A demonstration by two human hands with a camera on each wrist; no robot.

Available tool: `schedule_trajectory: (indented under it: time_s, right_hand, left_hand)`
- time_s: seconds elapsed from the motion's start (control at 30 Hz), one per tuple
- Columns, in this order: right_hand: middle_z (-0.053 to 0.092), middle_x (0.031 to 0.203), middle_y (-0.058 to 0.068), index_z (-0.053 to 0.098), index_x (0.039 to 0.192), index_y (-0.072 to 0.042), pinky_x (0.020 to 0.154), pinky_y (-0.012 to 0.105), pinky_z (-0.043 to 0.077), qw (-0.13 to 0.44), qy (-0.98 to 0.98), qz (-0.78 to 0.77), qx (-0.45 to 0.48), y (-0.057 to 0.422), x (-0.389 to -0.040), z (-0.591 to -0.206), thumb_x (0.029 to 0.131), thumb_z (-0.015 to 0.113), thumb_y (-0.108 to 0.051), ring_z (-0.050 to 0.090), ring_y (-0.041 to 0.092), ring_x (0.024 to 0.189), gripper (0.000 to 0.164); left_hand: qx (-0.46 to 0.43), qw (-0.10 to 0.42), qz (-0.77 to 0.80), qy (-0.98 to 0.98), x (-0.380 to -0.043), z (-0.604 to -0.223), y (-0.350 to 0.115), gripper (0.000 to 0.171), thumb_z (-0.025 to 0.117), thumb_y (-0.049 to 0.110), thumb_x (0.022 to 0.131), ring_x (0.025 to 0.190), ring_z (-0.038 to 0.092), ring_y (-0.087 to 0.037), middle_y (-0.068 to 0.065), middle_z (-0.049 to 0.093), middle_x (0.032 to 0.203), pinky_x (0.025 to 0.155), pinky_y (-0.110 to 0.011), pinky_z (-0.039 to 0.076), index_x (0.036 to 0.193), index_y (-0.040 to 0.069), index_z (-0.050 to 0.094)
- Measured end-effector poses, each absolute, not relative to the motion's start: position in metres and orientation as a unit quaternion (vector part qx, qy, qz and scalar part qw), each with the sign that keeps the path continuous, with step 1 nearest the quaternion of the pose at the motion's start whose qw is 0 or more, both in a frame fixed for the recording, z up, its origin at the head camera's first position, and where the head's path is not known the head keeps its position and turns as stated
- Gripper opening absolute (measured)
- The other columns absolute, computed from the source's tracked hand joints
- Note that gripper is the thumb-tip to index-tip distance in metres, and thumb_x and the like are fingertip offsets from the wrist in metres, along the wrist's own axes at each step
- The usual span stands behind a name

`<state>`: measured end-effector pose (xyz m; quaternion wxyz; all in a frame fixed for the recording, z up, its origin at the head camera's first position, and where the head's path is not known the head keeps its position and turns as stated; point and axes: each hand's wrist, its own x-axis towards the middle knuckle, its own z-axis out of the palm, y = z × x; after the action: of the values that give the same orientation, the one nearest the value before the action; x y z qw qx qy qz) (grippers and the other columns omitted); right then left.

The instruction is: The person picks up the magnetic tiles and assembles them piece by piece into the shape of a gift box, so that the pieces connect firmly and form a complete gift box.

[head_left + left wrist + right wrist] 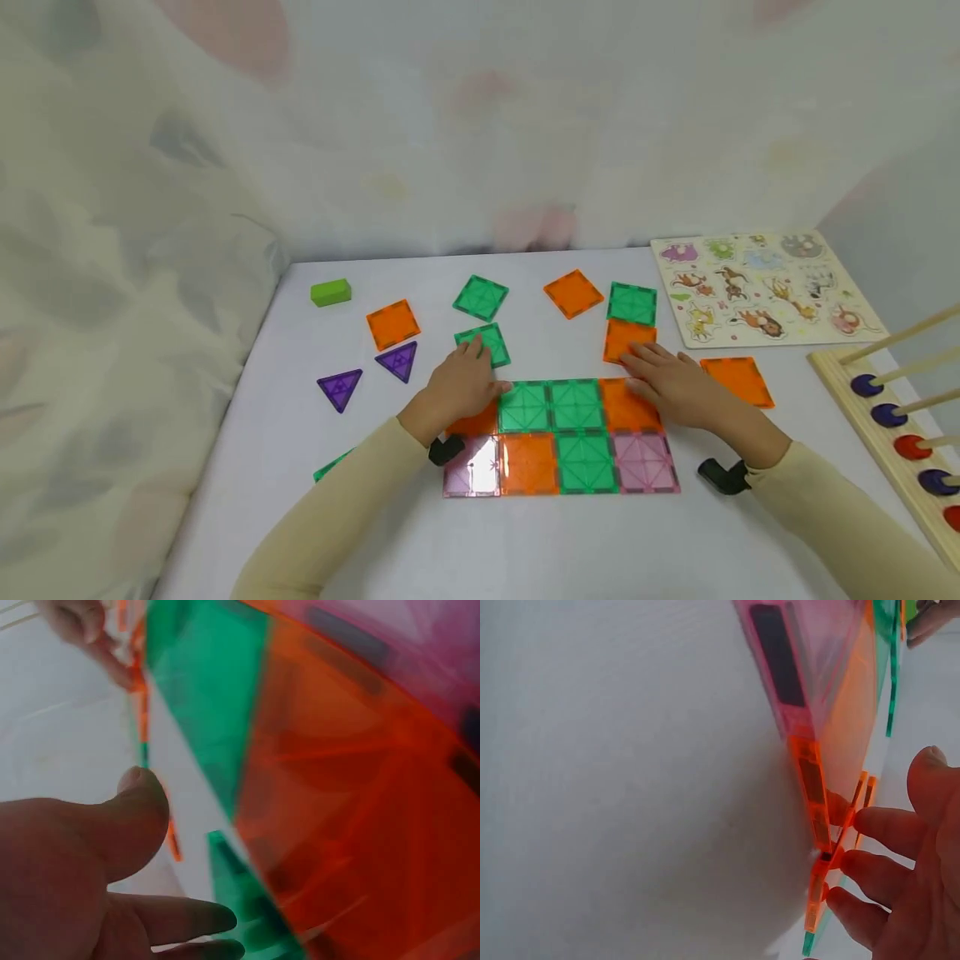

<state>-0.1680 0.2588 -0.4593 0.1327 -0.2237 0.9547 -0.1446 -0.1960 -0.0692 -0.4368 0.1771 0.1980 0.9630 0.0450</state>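
Translucent magnetic tiles lie joined in two rows before me, among them a green tile, an orange tile and a pink tile. My left hand reaches over the left end of the upper row. Its fingertips rest on a loose green square tile, thumb held apart in the left wrist view. At the right end, my right hand touches the orange tiles with its fingertips; one orange tile sits just above the row, against a green tile. The right thumb stands clear of them.
Loose orange tiles, a green tile and purple triangles lie around. A green block is at the back left. To the right are an animal puzzle board and a wooden peg rack with rings.
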Motion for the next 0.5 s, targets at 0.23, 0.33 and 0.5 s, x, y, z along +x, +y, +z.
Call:
schedule_trajectory:
  time_s: [0.23,0.33,0.5]
  right_hand:
    - [0.029,0.154,0.023,0.037,0.147,-0.007,0.106,0.071,0.021,0.123,0.947,-0.143,-0.259,0.240,-0.181,-0.465,0.103,0.041,-0.039,0.023,0.046,0.142,0.055]
    - [0.030,0.153,0.022,0.038,0.147,-0.007,0.107,0.070,0.022,0.121,0.947,-0.143,-0.262,0.234,-0.184,-0.465,0.102,0.042,-0.038,0.023,0.044,0.142,0.055]
    - [0.032,0.153,0.022,0.039,0.147,-0.008,0.106,0.070,0.023,0.121,0.946,-0.143,-0.264,0.224,-0.185,-0.464,0.102,0.044,-0.037,0.024,0.044,0.142,0.054]
  left_hand:
    - [0.195,0.211,0.049,0.956,-0.203,-0.442,-0.064,0.075,0.046,0.052,0.096,0.144,0.025,-0.039,-0.019,0.022,0.157,0.117,-0.044,0.024,0.146,-0.003,0.034]
    - [0.213,0.207,0.044,0.954,-0.200,-0.446,-0.058,0.076,0.048,0.053,0.095,0.143,0.027,-0.038,-0.018,0.024,0.157,0.117,-0.043,0.026,0.145,-0.002,0.036]
    - [0.252,0.198,0.020,0.947,-0.190,-0.447,-0.046,0.075,0.048,0.055,0.094,0.142,0.029,-0.038,-0.017,0.027,0.156,0.116,-0.041,0.028,0.144,-0.001,0.040]
